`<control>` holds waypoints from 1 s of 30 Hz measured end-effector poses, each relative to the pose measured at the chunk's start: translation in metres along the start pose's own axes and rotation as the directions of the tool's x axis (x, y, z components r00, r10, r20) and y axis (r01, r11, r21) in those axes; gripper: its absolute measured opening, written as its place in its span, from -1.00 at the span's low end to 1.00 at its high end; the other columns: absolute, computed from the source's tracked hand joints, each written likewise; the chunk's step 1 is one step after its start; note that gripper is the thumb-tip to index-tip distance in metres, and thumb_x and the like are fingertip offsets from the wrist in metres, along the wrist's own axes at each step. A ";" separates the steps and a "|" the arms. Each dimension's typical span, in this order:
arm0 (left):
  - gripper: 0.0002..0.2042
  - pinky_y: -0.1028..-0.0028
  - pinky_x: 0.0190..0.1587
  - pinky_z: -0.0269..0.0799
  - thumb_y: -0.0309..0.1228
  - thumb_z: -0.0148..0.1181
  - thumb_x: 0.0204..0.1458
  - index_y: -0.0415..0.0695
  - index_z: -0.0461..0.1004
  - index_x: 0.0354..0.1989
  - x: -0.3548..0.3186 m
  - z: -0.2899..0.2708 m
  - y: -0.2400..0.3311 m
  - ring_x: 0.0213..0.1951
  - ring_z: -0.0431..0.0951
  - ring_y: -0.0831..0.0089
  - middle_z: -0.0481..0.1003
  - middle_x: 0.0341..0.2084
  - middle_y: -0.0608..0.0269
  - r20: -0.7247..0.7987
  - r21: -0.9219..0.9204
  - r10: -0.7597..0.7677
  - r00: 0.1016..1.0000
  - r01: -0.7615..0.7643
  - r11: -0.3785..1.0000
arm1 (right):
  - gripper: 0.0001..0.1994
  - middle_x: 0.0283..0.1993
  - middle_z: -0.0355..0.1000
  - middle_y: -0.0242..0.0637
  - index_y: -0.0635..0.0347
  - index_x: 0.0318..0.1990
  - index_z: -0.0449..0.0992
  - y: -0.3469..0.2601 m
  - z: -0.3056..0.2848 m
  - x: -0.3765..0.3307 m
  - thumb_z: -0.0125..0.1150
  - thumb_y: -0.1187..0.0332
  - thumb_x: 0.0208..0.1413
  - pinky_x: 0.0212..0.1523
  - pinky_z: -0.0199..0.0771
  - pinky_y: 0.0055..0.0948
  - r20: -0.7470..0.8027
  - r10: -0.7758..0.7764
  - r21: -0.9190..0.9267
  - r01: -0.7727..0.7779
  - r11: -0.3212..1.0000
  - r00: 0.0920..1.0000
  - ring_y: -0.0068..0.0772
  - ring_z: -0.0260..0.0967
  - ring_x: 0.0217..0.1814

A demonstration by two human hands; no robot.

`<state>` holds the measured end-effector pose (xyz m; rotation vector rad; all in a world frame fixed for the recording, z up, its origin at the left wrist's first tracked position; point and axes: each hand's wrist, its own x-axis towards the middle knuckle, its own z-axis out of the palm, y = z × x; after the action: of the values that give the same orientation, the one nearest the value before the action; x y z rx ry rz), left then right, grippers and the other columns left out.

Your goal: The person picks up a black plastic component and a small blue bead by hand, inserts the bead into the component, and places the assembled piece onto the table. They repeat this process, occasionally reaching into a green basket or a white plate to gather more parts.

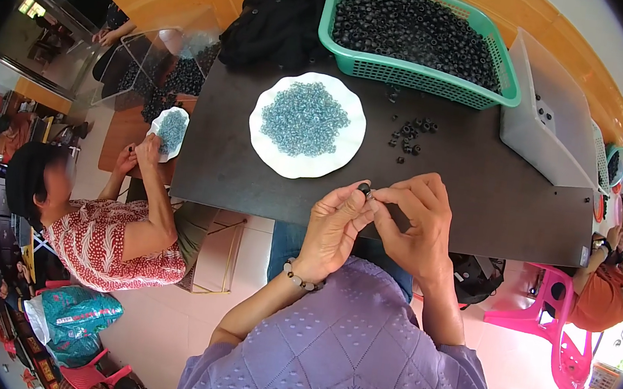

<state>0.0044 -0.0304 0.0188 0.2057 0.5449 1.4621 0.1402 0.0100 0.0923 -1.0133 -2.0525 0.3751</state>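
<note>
"One black part (364, 189), frame centre: who holds it?"
"The left hand (333, 231), between pinched fingers. The right hand (420, 229) is just beside; whether its fingers grasp anything, I cannot tell."

Near: 1 left hand (333, 225) and 1 right hand (418, 225) — 2 in all — with 1 black piece (364, 189) between them, and 1 beaded bracelet (301, 279). Farther off: 1 dark table (479, 189) bearing 1 large scalloped plate (270, 156), 1 green basket (422, 82) and, right, 1 clear bin (541, 143). Left: 1 smaller plate (171, 155). The blue pieces (308, 118) and basketed black pieces (419, 35) — too many to count.
</note>
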 end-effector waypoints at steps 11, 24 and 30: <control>-0.78 0.51 -0.15 0.58 -0.44 0.17 0.13 -0.22 0.51 -0.07 -0.003 -0.005 -0.003 -0.24 0.61 0.44 0.59 -0.30 0.21 0.044 -0.010 -0.034 0.998 0.035 0.999 | -0.80 -0.43 0.46 -0.38 0.11 -0.36 0.61 0.002 -0.009 -0.008 0.37 0.57 -0.22 -0.28 0.31 -0.40 -0.006 -0.029 0.046 0.029 0.999 1.000 -0.31 0.26 -0.30; -0.73 0.56 -0.20 0.54 -0.34 0.11 0.19 -0.24 0.48 -0.04 -0.006 -0.006 -0.004 -0.31 0.57 0.55 0.58 -0.31 0.23 0.112 -0.109 -0.174 0.978 0.186 0.977 | -0.84 -0.43 0.46 -0.38 0.16 -0.38 0.61 0.005 -0.016 -0.011 0.35 0.58 -0.20 -0.31 0.30 -0.42 -0.008 -0.022 0.068 0.022 0.997 1.000 -0.33 0.25 -0.32; -0.69 0.57 -0.20 0.50 -0.31 0.14 0.17 -0.30 0.49 -0.03 -0.009 -0.005 -0.002 -0.31 0.56 0.55 0.59 -0.31 0.20 0.121 0.178 -0.055 0.991 0.033 0.984 | -0.85 -0.43 0.45 -0.40 0.14 -0.41 0.61 -0.001 -0.019 -0.011 0.35 0.55 -0.21 -0.30 0.30 -0.41 0.047 -0.043 -0.004 0.043 0.999 0.998 -0.34 0.26 -0.33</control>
<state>0.0041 -0.0403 0.0159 0.4197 0.5719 1.3487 0.1584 -0.0009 0.0989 -0.9705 -2.1148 0.3748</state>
